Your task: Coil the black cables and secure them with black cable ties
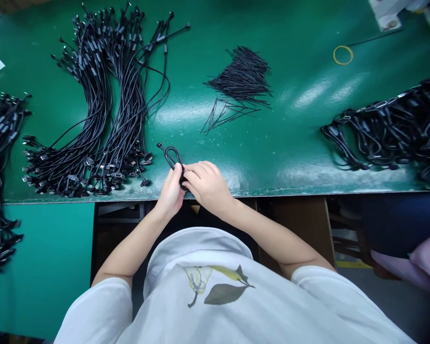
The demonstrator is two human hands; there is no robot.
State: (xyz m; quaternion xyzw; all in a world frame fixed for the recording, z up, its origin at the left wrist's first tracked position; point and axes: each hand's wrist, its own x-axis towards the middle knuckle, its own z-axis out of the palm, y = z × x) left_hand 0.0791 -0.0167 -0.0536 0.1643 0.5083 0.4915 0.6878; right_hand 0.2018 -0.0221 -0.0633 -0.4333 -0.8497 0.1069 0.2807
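A folded black cable (172, 154) is held between my two hands at the front edge of the green table. Its loop and one connector stick out beyond my fingers, toward the back left. My left hand (171, 190) is closed around the folded cable, thumb on top. From the right, my right hand (208, 184) pinches the same bundle with bent fingers. Whether a tie is between those fingers is hidden. Behind my hands lies a pile of thin black twist ties (241, 76), with several loose ones in front of it.
Long loose cables (109, 110) lie in a big heap at left, and another bunch (0, 129) hangs over the far-left edge. Folded, bundled cables (387, 129) are piled at right. A yellow ring (343, 55) lies at back right, near a white object (387, 14).
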